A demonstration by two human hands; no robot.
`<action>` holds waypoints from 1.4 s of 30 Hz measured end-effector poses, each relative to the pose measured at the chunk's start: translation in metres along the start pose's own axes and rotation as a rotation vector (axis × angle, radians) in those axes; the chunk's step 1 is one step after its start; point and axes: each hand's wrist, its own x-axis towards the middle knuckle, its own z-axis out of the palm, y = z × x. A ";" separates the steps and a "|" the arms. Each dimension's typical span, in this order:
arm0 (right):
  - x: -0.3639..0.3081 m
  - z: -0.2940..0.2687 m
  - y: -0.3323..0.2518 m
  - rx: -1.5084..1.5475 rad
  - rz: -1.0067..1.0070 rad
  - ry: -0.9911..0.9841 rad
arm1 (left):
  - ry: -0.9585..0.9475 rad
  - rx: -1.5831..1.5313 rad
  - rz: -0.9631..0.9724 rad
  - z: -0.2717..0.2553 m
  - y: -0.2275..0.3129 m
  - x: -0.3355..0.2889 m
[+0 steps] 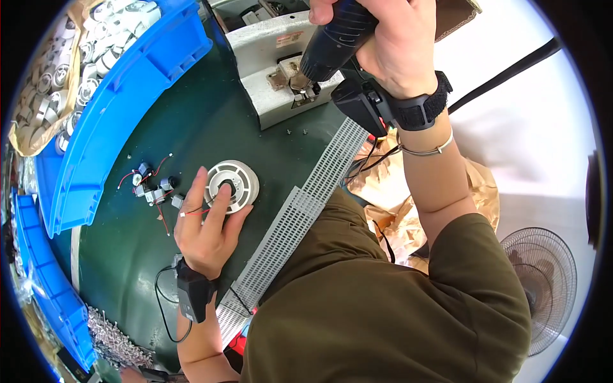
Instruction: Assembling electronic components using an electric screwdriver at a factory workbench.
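Observation:
My left hand (207, 239) grips a round white plastic housing (247, 178) on the green table. The thumb is at its near rim, and one finger presses on a dark piece in its centre. A thin red-and-black lead runs beside these fingers. Left of the hand lie several small motors (151, 194) with red wires. My right hand (399, 48) is wrapped round a black electric screwdriver (338, 41), angled down to the left. Its tip meets the metal outlet of a screw feeder (281, 96) at the table's far side; the bit itself is hidden.
A large blue bin (128, 115) of white plastic rings (105, 38) stands at the far left, with another blue bin (48, 281) nearer. A screw pile (115, 338) lies lower left. Perforated grey strips (287, 223) line the table edge. Brown paper (396, 210) and a fan (539, 287) are at right.

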 end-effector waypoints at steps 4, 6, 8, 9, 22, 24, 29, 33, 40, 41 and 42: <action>0.000 -0.009 0.008 0.097 -0.047 -0.132 | -0.008 0.004 -0.003 -0.001 0.003 0.001; -0.003 -0.008 0.009 -0.089 0.020 -0.045 | 0.007 -0.010 -0.003 -0.001 0.002 0.000; -0.003 -0.005 0.009 -0.096 0.036 -0.034 | 0.005 -0.020 -0.011 -0.001 0.001 -0.002; -0.003 -0.004 0.009 -0.105 0.049 -0.023 | 0.005 -0.032 -0.018 -0.001 0.001 -0.003; -0.016 0.001 0.003 -0.175 0.051 0.043 | -0.002 -0.025 -0.031 0.000 0.001 -0.003; -0.010 -0.007 0.020 0.031 -0.069 -0.050 | 0.017 -0.031 -0.014 0.002 0.001 -0.003; -0.019 0.001 0.005 -0.130 0.031 0.065 | 0.011 -0.028 -0.029 0.000 0.002 -0.003; -0.017 0.000 0.007 -0.151 0.013 0.035 | 0.017 -0.032 -0.031 0.001 0.002 -0.003; -0.025 -0.001 0.007 -0.130 0.023 0.005 | 0.023 -0.017 -0.039 0.000 0.002 -0.003; -0.027 -0.002 0.008 -0.108 0.016 -0.025 | 0.022 -0.022 -0.040 0.000 0.002 -0.003; -0.027 -0.001 0.005 -0.101 0.019 -0.034 | 0.020 -0.026 -0.041 0.000 0.002 -0.003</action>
